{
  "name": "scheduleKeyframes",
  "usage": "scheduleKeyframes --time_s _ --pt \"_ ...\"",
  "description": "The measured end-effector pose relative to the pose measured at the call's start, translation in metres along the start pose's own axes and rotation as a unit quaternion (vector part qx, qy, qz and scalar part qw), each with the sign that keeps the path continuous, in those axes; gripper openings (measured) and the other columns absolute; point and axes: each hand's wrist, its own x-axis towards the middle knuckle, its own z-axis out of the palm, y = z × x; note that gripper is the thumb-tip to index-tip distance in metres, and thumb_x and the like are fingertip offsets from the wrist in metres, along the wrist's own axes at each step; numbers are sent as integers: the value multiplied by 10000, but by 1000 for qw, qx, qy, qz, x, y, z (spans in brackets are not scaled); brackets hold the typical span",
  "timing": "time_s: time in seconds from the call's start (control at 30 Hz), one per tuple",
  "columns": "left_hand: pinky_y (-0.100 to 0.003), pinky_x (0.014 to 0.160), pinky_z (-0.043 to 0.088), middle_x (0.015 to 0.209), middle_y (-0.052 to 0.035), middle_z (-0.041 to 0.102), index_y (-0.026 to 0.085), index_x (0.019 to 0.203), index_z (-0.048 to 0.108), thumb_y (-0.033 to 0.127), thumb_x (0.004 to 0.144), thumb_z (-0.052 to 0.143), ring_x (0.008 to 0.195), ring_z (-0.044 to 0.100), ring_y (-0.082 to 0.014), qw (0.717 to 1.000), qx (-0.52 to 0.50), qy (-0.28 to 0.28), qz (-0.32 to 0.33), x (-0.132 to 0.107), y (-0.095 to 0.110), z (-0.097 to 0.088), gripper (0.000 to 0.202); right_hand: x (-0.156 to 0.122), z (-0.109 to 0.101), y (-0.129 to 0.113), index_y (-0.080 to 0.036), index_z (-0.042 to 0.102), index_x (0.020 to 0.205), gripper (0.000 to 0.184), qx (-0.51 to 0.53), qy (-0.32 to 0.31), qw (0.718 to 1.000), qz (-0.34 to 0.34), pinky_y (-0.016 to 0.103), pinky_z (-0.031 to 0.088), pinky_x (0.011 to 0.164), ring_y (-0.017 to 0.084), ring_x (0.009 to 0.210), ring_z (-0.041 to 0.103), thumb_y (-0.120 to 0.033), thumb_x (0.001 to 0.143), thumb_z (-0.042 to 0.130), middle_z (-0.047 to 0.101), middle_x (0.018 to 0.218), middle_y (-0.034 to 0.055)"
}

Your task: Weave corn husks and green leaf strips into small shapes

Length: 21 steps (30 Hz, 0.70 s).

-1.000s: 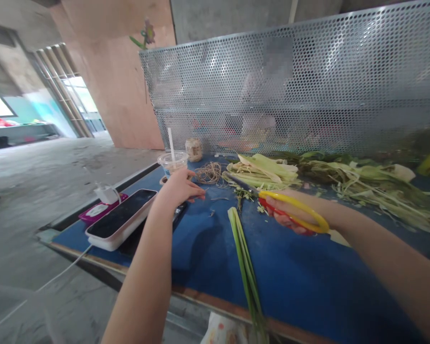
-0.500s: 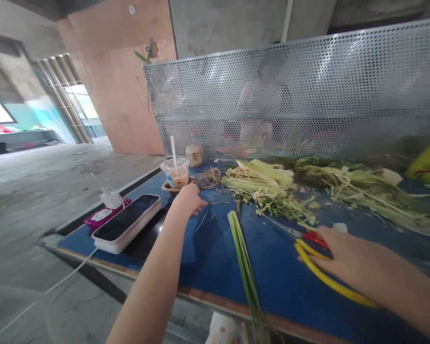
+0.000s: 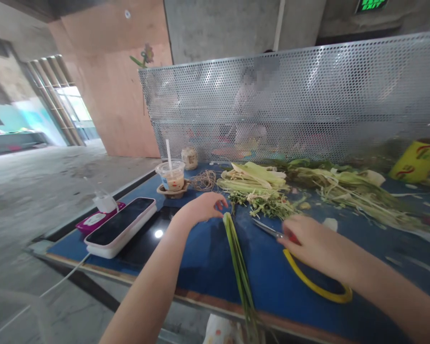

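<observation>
My left hand (image 3: 208,208) hovers at the top end of a bundle of long green leaves (image 3: 238,260), its fingers curled but apart and nothing visible in them. Those leaves lie lengthwise on the blue tabletop (image 3: 200,270) and hang over the front edge. In my right hand (image 3: 304,234) is a pair of scissors (image 3: 267,228) with red and yellow handles, the blades pointing left toward the leaves. My fingers partly hide the handles. Beyond both hands lie a heap of pale green husks (image 3: 256,176) and cut leafy sprigs (image 3: 272,203).
A tangle of brown twine (image 3: 204,180) lies beside a lidded drink cup (image 3: 172,179) in a cardboard holder. On the left are a phone (image 3: 123,224) and a purple power strip (image 3: 93,220). A perforated metal screen (image 3: 208,105) stands behind; a yellow roll (image 3: 415,160) sits right.
My left hand has moved from beside the cup and twine to the top of the leaf bundle. My right hand has brought the scissors slightly left. The view has shifted a little.
</observation>
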Motion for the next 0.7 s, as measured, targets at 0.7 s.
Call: scheduleKeyframes --time_s 0.7 --pt "-202 631 408 716 -24 663 151 742 685 129 663 596 682 572 -141 998 5 -21 56 26 -18 18 120 42 25 -75 -166 527 755 140 90 -27 995 -30 274 293 493 224 658 605 -260 758 423 622 735 99"
